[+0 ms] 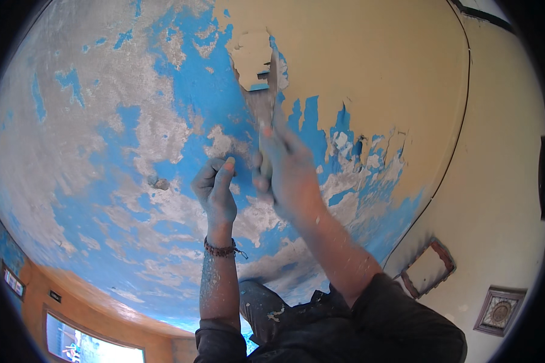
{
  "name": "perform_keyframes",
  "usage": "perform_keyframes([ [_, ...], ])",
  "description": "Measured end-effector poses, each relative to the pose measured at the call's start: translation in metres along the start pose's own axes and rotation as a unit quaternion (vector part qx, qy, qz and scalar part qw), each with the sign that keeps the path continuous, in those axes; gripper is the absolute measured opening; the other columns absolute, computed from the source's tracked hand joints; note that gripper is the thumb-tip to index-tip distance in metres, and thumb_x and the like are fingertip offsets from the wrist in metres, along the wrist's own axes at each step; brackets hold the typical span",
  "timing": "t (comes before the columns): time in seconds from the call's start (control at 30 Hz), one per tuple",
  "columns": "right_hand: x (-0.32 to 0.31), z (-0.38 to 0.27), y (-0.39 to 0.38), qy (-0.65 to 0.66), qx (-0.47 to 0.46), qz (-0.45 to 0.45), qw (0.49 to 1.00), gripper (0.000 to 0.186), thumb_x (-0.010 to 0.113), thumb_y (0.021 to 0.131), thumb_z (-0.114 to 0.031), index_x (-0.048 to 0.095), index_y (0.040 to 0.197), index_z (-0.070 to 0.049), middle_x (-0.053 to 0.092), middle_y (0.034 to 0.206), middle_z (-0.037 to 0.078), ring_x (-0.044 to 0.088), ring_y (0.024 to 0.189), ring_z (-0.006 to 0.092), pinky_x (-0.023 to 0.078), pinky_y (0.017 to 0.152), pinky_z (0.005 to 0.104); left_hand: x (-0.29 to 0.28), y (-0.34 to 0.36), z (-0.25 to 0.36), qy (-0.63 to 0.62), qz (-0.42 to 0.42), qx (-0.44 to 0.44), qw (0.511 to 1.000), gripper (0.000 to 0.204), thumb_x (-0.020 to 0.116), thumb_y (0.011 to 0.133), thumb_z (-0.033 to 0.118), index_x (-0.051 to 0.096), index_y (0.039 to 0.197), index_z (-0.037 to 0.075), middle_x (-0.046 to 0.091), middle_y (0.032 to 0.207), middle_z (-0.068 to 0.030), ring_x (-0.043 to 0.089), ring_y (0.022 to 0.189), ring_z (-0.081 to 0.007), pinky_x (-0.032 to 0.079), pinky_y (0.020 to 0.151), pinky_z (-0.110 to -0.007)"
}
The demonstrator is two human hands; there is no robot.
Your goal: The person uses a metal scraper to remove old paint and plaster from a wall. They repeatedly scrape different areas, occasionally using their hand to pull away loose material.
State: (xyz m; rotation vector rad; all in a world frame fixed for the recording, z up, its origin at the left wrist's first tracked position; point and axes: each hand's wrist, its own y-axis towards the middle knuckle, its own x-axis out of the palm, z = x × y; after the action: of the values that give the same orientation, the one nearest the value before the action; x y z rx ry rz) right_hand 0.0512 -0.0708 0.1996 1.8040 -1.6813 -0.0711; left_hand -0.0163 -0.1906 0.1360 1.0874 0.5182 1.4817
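Overhead spreads a ceiling (133,181) of flaked blue paint, pale bare patches and cream paint. My right hand (290,172) grips the handle of a flat scraper (262,104), blurred, whose blade is at the edge of a torn flap of cream paint (251,57). My left hand (215,184) is raised just left of it, fingers curled closed with the thumb against them; whether anything is inside is hidden. A beaded bracelet (219,248) circles my left wrist, and pale dust coats both hands.
At the right, a cream wall (499,181) carries a framed ornament (499,310) and a rough-edged rectangular recess (428,266). A dark cord (466,91) runs along the ceiling's edge. At lower left are an orange wall (72,290) and a bright window (94,342).
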Motion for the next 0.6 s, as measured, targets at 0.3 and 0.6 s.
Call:
perform_keyframes([
  [0.3,0.0,-0.004,-0.005,0.04,0.039,0.017,0.998,0.033,0.05,0.094,-0.026,0.048,0.122,-0.007,0.049,0.071,0.003,0.043,0.044,0.0087,0.032,0.032,0.0217,0.003,0.001,0.002,-0.012,0.006,-0.006,1.0,0.027,0.063,0.085,0.014,0.052,0.062,0.004,0.048,0.062,0.0016,0.037,0.059,-0.0077,0.028,0.055,-0.026],
  [0.6,-0.001,-0.067,0.029,-0.033,-0.054,0.016,0.998,0.04,0.048,0.095,-0.023,0.044,0.131,-0.006,0.05,0.072,0.002,0.046,0.052,0.0081,0.037,0.039,0.0204,-0.005,0.001,-0.001,0.014,-0.033,0.008,0.999,0.031,0.063,0.086,0.017,0.051,0.061,0.005,0.044,0.06,0.0027,0.032,0.057,-0.0067,0.025,0.052,-0.027],
])
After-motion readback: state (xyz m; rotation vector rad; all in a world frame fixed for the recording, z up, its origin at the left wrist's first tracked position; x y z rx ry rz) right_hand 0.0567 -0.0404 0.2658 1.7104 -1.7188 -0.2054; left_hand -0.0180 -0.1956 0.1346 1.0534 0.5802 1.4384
